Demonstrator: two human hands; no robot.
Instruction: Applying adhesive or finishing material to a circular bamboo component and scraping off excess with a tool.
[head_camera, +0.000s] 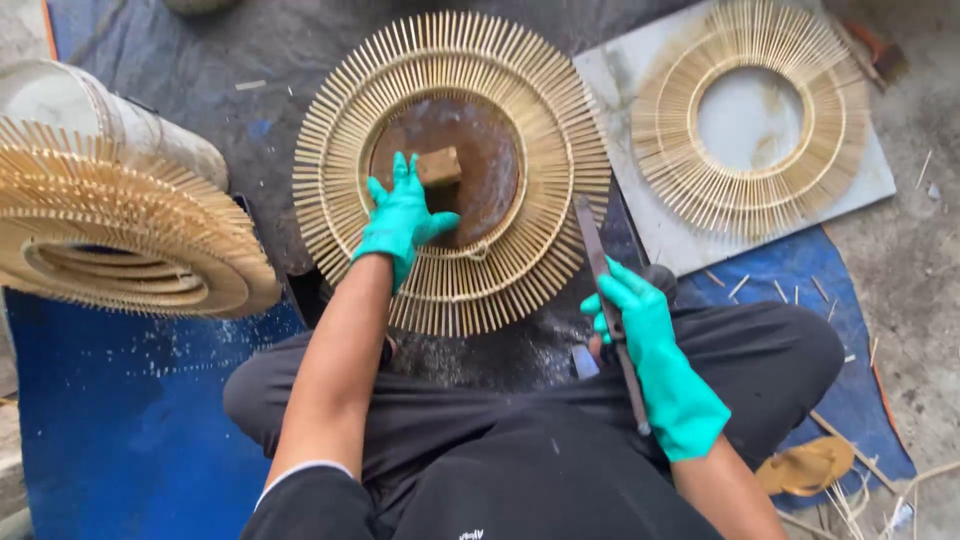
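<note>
A round sunburst frame of thin bamboo sticks (540, 130) lies in front of my crossed legs, over a rusty brown round plate (490, 160). A small brown block (438, 166) rests on that plate. My left hand (402, 218), in a teal glove, is spread on the frame's inner ring with its fingertips against the block. My right hand (645, 320), also gloved in teal, grips a long dark flat blade (593, 240) whose tip lies over the frame's right edge.
A stack of similar bamboo frames (120, 240) sits at the left beside a pale bucket (60, 100). Another frame (750, 115) rests on a white board (620, 70) at the upper right. Blue tarp (120, 420), loose sticks and a yellow sandal (805, 465) surround me.
</note>
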